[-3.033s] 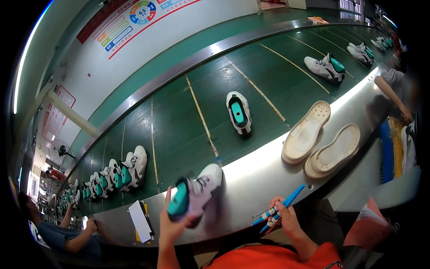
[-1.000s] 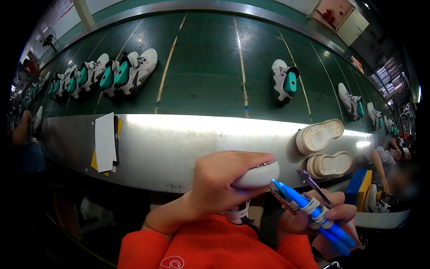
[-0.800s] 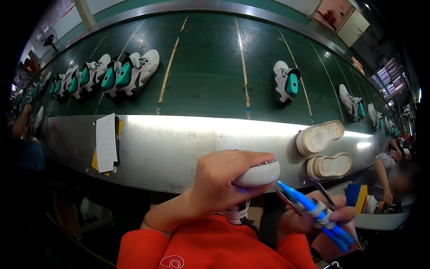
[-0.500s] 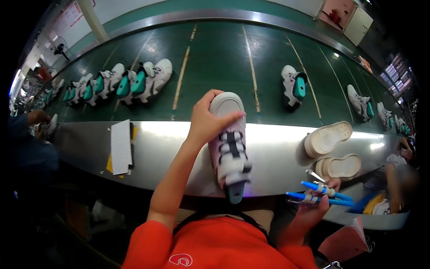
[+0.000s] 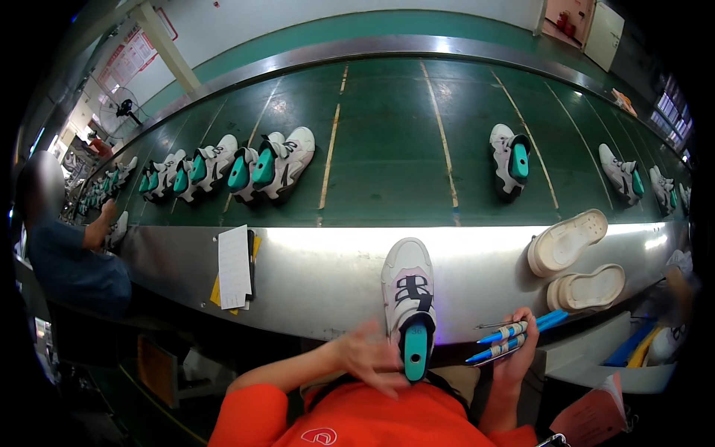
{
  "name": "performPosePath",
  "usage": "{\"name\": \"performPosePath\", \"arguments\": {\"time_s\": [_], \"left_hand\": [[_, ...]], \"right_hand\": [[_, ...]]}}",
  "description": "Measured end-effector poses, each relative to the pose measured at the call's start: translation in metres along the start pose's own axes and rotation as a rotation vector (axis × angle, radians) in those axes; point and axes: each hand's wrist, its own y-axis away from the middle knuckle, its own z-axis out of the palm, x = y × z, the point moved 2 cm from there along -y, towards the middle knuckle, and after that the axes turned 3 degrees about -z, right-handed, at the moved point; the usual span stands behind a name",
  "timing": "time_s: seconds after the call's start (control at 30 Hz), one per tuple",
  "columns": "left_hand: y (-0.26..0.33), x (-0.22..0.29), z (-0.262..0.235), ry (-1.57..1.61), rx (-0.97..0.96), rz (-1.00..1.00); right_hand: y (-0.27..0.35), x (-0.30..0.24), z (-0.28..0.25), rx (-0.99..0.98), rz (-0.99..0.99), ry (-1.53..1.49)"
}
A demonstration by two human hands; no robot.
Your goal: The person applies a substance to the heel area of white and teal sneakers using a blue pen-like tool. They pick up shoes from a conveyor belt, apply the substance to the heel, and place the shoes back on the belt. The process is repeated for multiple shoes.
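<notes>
A white and pale pink sneaker [image 5: 410, 279] with dark straps rests on the metal ledge, toe pointing away from me. A green shoe last [image 5: 415, 350] fills its opening at the near end. Beside the heel, my left hand [image 5: 369, 359] is open with its fingers spread, somewhat blurred, holding nothing. My right hand [image 5: 521, 350] is closed around blue pens [image 5: 503, 332] with beige bands wrapped round them. A thin metal tool [image 5: 493, 325] sticks out of the same grip.
Several lasted sneakers [image 5: 287, 160] stand on the green conveyor [image 5: 387, 149], with another sneaker [image 5: 509, 160] to the right. Two cream soles [image 5: 566, 242] lie on the ledge [image 5: 328, 261]. Papers [image 5: 234, 268] lie at left. A co-worker [image 5: 74, 246] sits far left.
The sneaker has come down onto the ledge, and my left hand has let go of its toe and moved near its heel. My right hand still holds the pens.
</notes>
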Motion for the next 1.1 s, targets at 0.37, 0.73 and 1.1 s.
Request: {"name": "performPosePath", "arguments": {"time_s": [0.37, 0.73, 1.1], "left_hand": [[-0.003, 0.003, 0.028, 0.045, -0.028, 0.013], [-0.097, -0.023, -0.049, 0.627, -0.015, -0.679], [-0.096, -0.024, -0.052, 0.59, 0.021, -0.663]], "right_hand": [[0.009, -0.007, 0.007, -0.058, -0.029, 0.068], [0.054, -0.054, 0.06, -0.301, -0.468, 0.315], [0.054, -0.051, 0.088, -0.639, -0.488, 0.387]]}}
